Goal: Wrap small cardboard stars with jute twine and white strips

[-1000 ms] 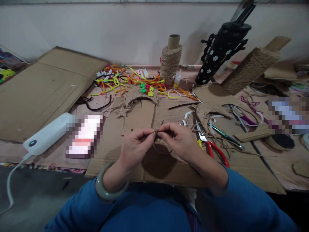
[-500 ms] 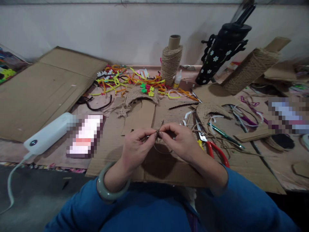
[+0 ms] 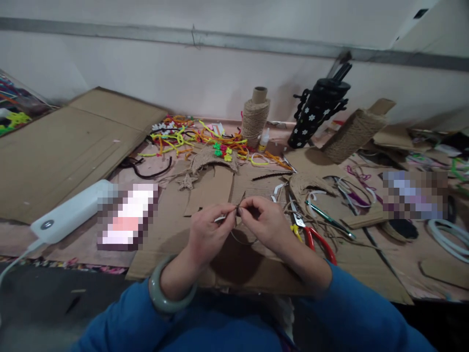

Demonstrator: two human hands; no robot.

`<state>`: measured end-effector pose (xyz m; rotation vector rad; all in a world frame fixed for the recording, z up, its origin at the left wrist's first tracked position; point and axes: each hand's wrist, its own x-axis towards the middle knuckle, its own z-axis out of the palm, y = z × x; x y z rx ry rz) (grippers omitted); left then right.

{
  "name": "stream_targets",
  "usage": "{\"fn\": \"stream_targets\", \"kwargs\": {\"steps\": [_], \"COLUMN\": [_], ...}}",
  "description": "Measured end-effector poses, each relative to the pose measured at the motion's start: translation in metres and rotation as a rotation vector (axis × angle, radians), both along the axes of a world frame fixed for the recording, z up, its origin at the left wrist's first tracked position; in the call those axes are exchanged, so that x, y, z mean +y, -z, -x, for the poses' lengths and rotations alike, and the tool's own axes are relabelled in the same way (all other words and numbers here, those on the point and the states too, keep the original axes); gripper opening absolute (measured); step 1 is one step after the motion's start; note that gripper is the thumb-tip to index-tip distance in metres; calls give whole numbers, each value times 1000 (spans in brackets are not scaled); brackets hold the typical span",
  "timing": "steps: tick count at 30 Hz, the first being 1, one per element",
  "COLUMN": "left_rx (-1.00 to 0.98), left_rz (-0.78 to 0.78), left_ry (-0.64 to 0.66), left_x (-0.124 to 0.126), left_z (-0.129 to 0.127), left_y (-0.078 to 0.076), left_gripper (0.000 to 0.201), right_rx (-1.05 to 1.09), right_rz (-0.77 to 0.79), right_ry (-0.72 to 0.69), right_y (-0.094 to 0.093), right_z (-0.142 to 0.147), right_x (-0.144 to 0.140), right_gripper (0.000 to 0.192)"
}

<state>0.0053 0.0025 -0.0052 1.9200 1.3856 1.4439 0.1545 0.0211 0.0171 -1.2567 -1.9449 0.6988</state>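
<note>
My left hand (image 3: 210, 232) and my right hand (image 3: 266, 222) meet over the cardboard, their thumbs and forefingers pinched together. Between the fingertips is a tiny dark piece with a thin strand (image 3: 245, 243) looping below it; its exact kind is too small to make out. Beyond my hands lies a twine-wrapped crescent (image 3: 210, 157) bearing small green, red and yellow flowers, with a twine star (image 3: 188, 181) beside it. Another twine crescent (image 3: 311, 183) rests to the right. Closer to my right forearm are red-handled scissors (image 3: 320, 244) and a teal pen-like tool (image 3: 326, 217).
Yellow and orange fuzzy stems (image 3: 179, 139) pile at the back, near an upright twine spool (image 3: 255, 120), a small glue bottle (image 3: 264, 141) and a black flowered tumbler (image 3: 309, 115). A leaning twine spool (image 3: 351, 137) stands right. Left are a phone (image 3: 128, 217), white device (image 3: 73, 210) and cardboard sheet (image 3: 69, 151).
The camera view has tilted up and turned slightly right, so the table contents sit lower and more wall shows. Both hands keep their pinch with hardly any change in pose.
</note>
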Motion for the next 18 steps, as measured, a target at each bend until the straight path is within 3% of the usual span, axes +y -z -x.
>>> {"fn": "stream_targets", "kwargs": {"steps": [4,12,18], "left_rx": [-108,-387,-472], "left_rz": [59,82,80], "left_ry": [-48,-69,-47], "left_x": [1,3,-8], "left_z": [0,2,4], "left_y": [-1,10,2], "left_gripper": [14,16,16], "right_rx": [-65,-88,-40], "right_rz": [-1,-185,-348], "right_ry": [67,159,261], "right_y": [-6,-10,-12], "right_z": [9,28,41], "right_x": [2,-6,-31], "right_gripper": [10,10,12]}}
